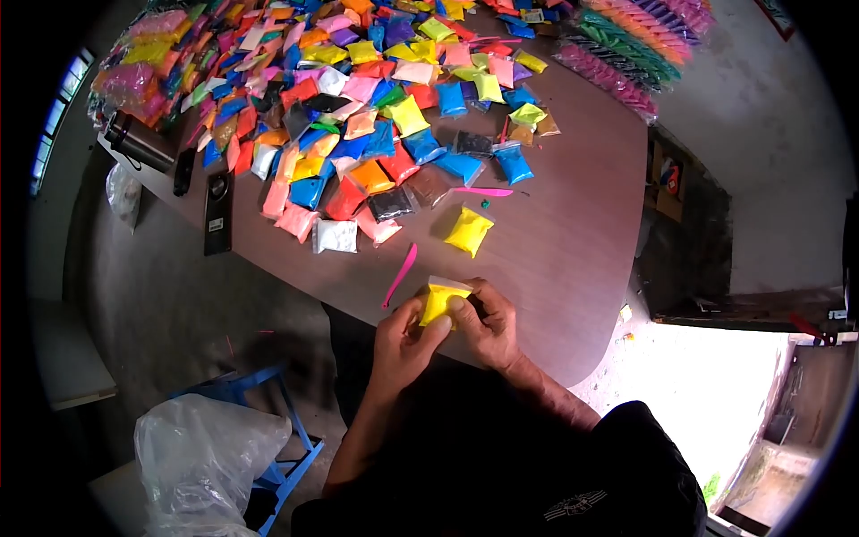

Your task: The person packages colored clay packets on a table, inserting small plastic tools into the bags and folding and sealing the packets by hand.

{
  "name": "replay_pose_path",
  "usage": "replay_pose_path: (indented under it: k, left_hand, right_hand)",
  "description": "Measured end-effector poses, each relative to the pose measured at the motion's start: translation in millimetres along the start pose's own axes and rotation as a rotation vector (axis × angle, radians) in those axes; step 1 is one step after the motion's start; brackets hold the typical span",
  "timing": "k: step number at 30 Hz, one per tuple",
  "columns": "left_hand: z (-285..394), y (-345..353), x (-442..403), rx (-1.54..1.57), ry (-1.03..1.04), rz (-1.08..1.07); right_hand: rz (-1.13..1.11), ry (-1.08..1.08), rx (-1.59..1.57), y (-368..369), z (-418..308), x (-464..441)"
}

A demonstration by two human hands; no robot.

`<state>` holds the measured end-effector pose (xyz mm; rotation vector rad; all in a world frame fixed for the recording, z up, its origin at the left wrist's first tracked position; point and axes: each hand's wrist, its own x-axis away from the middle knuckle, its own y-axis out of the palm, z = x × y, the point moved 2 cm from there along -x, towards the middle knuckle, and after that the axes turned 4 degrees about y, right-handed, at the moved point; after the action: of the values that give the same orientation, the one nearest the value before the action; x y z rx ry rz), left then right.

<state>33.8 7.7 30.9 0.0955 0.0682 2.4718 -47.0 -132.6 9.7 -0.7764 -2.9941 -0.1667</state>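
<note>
Between my two hands, at the near edge of the table, is a small clear packet with bright yellow filling [440, 301]. My left hand [407, 343] pinches its lower left side with the thumb on top. On the right side, my right hand [488, 324] grips it, thumb pressed against the front. A second yellow packet [470, 231] lies flat on the table just beyond my hands. To the left of it rests a pink plastic knife [401, 276], and another pink tool [483, 191] lies farther up beside a tiny green bit [486, 204].
A large heap of colourful packets [358, 116] covers the far and left table [573, 233]. Bundles of bright plastic pieces [622, 54] lie at the far right. A dark cylindrical flask [139, 141] and a black box [217, 215] sit at the left edge. A blue stool [286, 447] carries a clear plastic bag [201, 456].
</note>
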Motion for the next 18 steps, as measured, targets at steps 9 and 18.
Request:
replay_pose_path:
  k: [9,18]
  left_hand:
    - [-15,-5,3,-0.199,0.036,0.036]
    - [-8,-4,-1,-0.003,0.055,0.050]
  right_hand:
    - [0.000,-0.014,0.021,-2,-1,1]
    - [-0.021,-0.113,0.127,-3,8,-1]
